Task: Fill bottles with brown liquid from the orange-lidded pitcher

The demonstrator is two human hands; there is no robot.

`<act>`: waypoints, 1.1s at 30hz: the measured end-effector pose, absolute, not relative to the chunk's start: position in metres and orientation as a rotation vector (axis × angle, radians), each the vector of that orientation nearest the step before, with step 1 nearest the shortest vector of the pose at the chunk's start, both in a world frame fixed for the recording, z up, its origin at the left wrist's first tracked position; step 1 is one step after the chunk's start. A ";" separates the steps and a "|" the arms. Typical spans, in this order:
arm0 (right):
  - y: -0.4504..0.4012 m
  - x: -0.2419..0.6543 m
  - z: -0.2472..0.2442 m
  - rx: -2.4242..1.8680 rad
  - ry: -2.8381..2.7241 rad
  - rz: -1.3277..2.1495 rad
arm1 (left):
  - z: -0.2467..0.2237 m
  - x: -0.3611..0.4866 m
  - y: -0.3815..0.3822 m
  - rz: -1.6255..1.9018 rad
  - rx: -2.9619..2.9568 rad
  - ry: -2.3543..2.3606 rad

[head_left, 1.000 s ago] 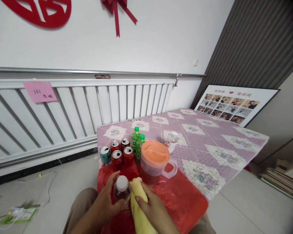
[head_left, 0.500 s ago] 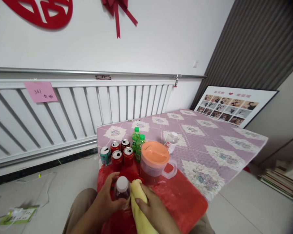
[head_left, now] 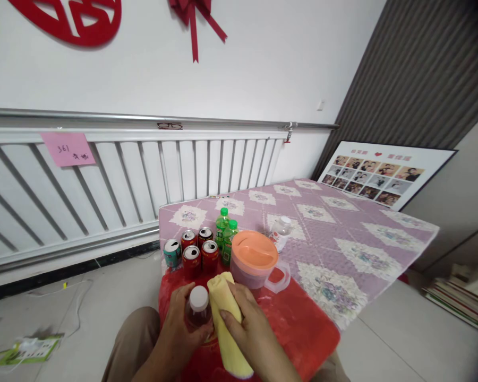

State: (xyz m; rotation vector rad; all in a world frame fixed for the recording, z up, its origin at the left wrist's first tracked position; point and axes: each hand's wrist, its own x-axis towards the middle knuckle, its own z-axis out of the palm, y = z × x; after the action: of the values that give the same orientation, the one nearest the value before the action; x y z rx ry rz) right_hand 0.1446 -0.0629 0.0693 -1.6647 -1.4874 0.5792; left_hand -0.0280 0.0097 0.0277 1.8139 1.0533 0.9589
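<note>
My left hand [head_left: 180,331] is wrapped round a clear bottle [head_left: 198,307] with a white cap, upright over the red mat [head_left: 298,329]. In my right hand [head_left: 249,323] is a folded yellow cloth [head_left: 228,329], its upper end beside the bottle. Just beyond the cloth stands a pitcher [head_left: 253,260] with an orange lid and a clear handle. Several red cans [head_left: 191,260] and a teal can [head_left: 172,253] stand behind the bottle, near two green bottles [head_left: 228,241].
A white-capped clear bottle [head_left: 281,233] stands behind the pitcher on the patterned tablecloth [head_left: 318,212]. A white radiator [head_left: 123,180] runs along the wall. A photo board [head_left: 382,175] leans at the back right, and a power strip [head_left: 32,350] lies on the floor at left.
The yellow cloth and my right hand have moved up and slightly left, closer against the bottle. More of the cloth's lower end shows. My left hand has barely moved.
</note>
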 end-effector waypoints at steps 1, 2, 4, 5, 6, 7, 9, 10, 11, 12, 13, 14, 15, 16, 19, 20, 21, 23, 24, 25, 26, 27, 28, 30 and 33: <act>-0.063 0.144 0.068 -1.672 -1.506 0.597 | 0.027 -0.029 0.011 0.970 1.811 1.055; -0.063 0.145 0.066 -1.693 -1.520 0.622 | 0.027 -0.030 0.014 0.967 1.811 1.039; -0.064 0.146 0.063 -1.759 -1.547 0.682 | 0.030 -0.037 0.020 0.907 1.822 0.969; -0.065 0.147 0.061 -1.790 -1.562 0.708 | 0.033 -0.041 0.023 0.851 1.829 0.926; -0.066 0.148 0.060 -1.811 -1.579 0.725 | 0.036 -0.044 0.025 0.790 1.833 0.885; -0.067 0.149 0.060 -1.818 -1.593 0.732 | 0.038 -0.047 0.027 0.744 1.836 0.853; -0.067 0.150 0.061 -1.799 -1.593 0.712 | 0.041 -0.050 0.027 0.710 1.844 0.826; -0.066 0.150 0.063 -1.785 -1.572 0.689 | 0.040 -0.050 0.026 0.725 1.847 0.836; -0.065 0.149 0.065 -1.771 -1.544 0.665 | 0.039 -0.049 0.024 0.752 1.849 0.856; -0.063 0.148 0.068 -1.753 -1.516 0.645 | 0.036 -0.047 0.022 0.785 1.849 0.880; -0.061 0.147 0.071 -1.734 -1.491 0.628 | 0.032 -0.045 0.021 0.810 1.845 0.899; -0.059 0.146 0.073 -1.714 -1.477 0.619 | 0.028 -0.043 0.019 0.828 1.836 0.909; -0.057 0.144 0.075 -1.695 -1.474 0.619 | 0.024 -0.040 0.018 0.834 1.823 0.911; -0.055 0.143 0.076 -1.681 -1.482 0.627 | 0.020 -0.039 0.018 0.836 1.808 0.917; -0.053 0.140 0.071 -1.701 -1.510 0.682 | 0.016 -0.038 0.019 0.827 1.780 0.950; -0.053 0.140 0.068 -1.721 -1.518 0.707 | 0.017 -0.039 0.020 0.816 1.781 0.958; -0.055 0.140 0.064 -1.744 -1.526 0.729 | 0.018 -0.040 0.020 0.799 1.787 0.957; -0.057 0.141 0.059 -1.780 -1.553 0.759 | 0.023 -0.044 0.021 0.756 1.801 0.941; -0.059 0.142 0.058 -1.787 -1.570 0.766 | 0.025 -0.046 0.021 0.736 1.805 0.936; -0.060 0.142 0.058 -1.786 -1.579 0.766 | 0.027 -0.047 0.022 0.723 1.807 0.934; -0.060 0.143 0.059 -1.778 -1.578 0.763 | 0.029 -0.048 0.022 0.711 1.807 0.930; -0.060 0.143 0.061 -1.762 -1.565 0.757 | 0.030 -0.049 0.023 0.697 1.805 0.925; -0.059 0.143 0.064 -1.742 -1.542 0.743 | 0.031 -0.049 0.023 0.691 1.802 0.921; -0.055 0.142 0.070 -1.697 -1.494 0.703 | 0.031 -0.049 0.024 0.691 1.801 0.906; -0.051 0.140 0.074 -1.685 -1.488 0.686 | 0.028 -0.048 0.025 0.710 1.800 0.889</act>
State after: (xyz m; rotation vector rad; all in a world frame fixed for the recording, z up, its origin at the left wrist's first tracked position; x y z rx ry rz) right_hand 0.1401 -0.0514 0.0744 -1.6850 -1.4878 0.6858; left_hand -0.0481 0.0253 0.0281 1.8001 0.8894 0.7101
